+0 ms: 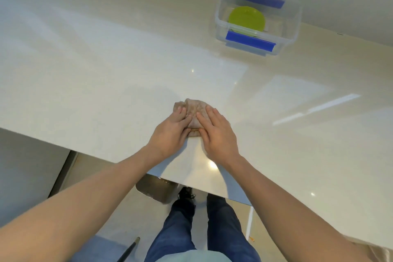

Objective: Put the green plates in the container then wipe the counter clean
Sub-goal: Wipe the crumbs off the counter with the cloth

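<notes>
Green plates (246, 19) in container (294, 25). Left hand (170, 132), right hand (217, 134): fingers (207, 116) flat, open, pressing cloth (194, 108) on bench (95, 74). Keep even pressure, overlapping strokes.

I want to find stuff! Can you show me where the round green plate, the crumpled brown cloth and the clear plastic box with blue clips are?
round green plate (246, 19), head view, middle of its top face.
crumpled brown cloth (194, 106), head view, bunched part beyond the fingers.
clear plastic box with blue clips (250, 41), head view, near blue clip.
</notes>
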